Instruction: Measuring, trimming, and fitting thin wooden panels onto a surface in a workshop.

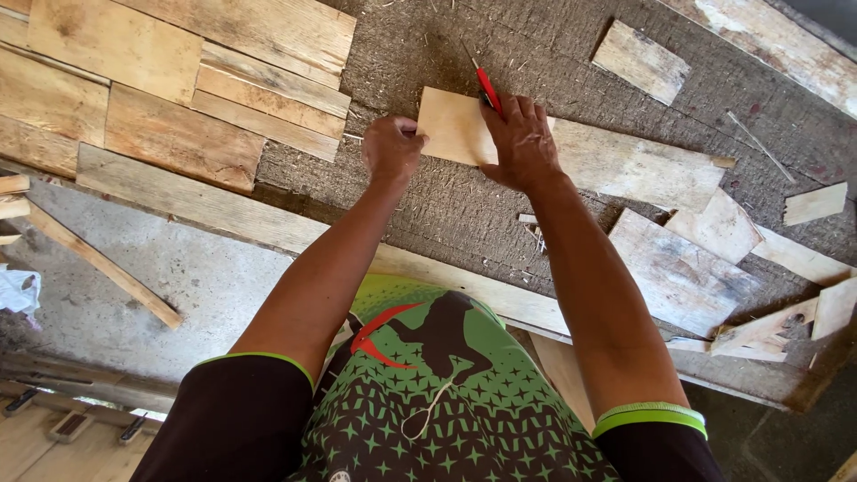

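Observation:
A thin, pale wooden board (616, 161) lies on a rough brown fibre mat (446, 214). My left hand (391, 147) grips the board's left end, fingers curled over its edge. My right hand (520, 141) rests on top of the board and holds a red-handled tool (487, 87) whose thin tip points away from me across the mat. The part of the tool inside my fist is hidden.
Stacked wooden planks (178, 80) lie at the upper left. Loose offcuts (678, 277) are scattered at the right, one small piece (640, 61) beyond the board. A long plank (268, 228) edges the mat, with concrete floor (178, 277) below it. My green patterned shirt fills the bottom.

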